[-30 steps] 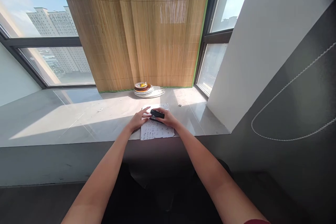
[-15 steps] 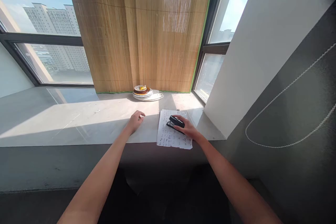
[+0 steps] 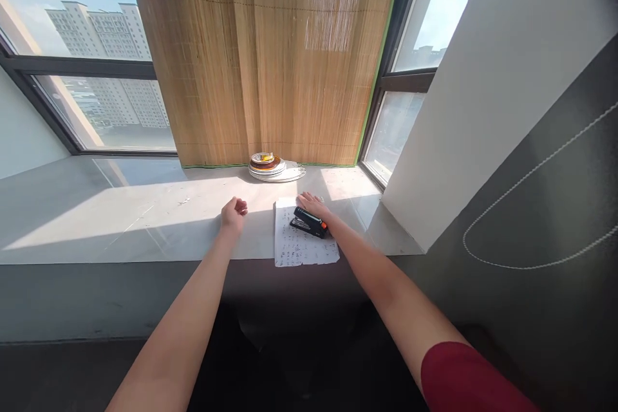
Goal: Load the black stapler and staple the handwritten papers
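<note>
A black stapler [image 3: 309, 223] lies on a sheet of handwritten paper [image 3: 304, 252] at the front of the white ledge. My right hand [image 3: 313, 205] rests just beyond the stapler, fingers stretched out flat over the paper's far edge, holding nothing. The stapler's right end shows an orange-red spot beside my wrist. To the left of the paper, my left hand [image 3: 234, 211] is raised a little over the ledge with its fingers curled in; whatever may be inside them is hidden. The paper's near edge hangs slightly past the ledge's front.
Behind the hands, a stack of plates [image 3: 268, 167] stands on the ledge [image 3: 120, 219]. A bamboo blind [image 3: 270, 71] hangs in front of the windows. On the right are a white wall pillar [image 3: 463, 103] and a looped bead cord [image 3: 526, 267].
My right hand has let go of the stapler and moved to the paper's far edge, fingers flat. The paper with the stapler has shifted left. My left hand has drawn left, fingers curling.
</note>
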A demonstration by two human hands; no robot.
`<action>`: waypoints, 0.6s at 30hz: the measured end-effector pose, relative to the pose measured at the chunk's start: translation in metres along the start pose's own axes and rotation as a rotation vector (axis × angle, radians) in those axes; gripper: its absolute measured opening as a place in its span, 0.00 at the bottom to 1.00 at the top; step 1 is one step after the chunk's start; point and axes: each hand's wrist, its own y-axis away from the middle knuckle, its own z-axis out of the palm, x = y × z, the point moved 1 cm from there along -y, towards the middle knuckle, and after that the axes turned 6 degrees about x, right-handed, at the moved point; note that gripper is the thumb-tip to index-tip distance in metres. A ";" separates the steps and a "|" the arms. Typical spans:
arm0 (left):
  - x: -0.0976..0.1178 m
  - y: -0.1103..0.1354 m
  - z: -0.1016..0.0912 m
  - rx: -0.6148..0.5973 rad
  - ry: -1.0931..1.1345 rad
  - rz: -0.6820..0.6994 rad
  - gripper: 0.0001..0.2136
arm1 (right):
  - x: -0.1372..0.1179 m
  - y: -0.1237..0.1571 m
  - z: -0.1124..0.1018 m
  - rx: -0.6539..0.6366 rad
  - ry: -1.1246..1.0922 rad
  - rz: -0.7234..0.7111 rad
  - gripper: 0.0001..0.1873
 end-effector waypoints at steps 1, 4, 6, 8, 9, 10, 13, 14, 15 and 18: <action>0.000 -0.003 -0.003 0.029 0.042 -0.022 0.17 | -0.019 -0.009 0.007 -0.009 0.009 -0.026 0.21; 0.000 -0.008 -0.008 0.077 0.136 -0.062 0.18 | -0.075 -0.036 0.029 -0.030 0.019 -0.108 0.20; 0.000 -0.009 -0.009 0.096 0.173 -0.074 0.20 | -0.101 -0.049 0.040 -0.036 0.014 -0.146 0.21; 0.000 -0.008 -0.009 0.110 0.188 -0.078 0.21 | -0.113 -0.053 0.045 -0.025 0.007 -0.159 0.23; 0.001 -0.007 -0.008 0.115 0.187 -0.077 0.21 | -0.114 -0.052 0.046 -0.019 0.002 -0.162 0.23; 0.001 -0.006 -0.008 0.116 0.182 -0.073 0.20 | -0.112 -0.049 0.045 -0.015 -0.002 -0.165 0.23; 0.002 -0.001 -0.007 0.106 0.152 -0.041 0.19 | -0.091 -0.034 0.036 -0.013 -0.008 -0.177 0.22; 0.003 0.001 -0.006 0.097 0.136 -0.024 0.19 | -0.080 -0.028 0.032 -0.012 -0.006 -0.177 0.21; 0.004 0.003 -0.005 0.087 0.117 -0.005 0.18 | -0.067 -0.022 0.027 -0.009 -0.003 -0.172 0.21; 0.007 0.008 -0.001 0.041 0.038 0.063 0.18 | -0.023 -0.005 0.011 0.005 0.008 -0.129 0.22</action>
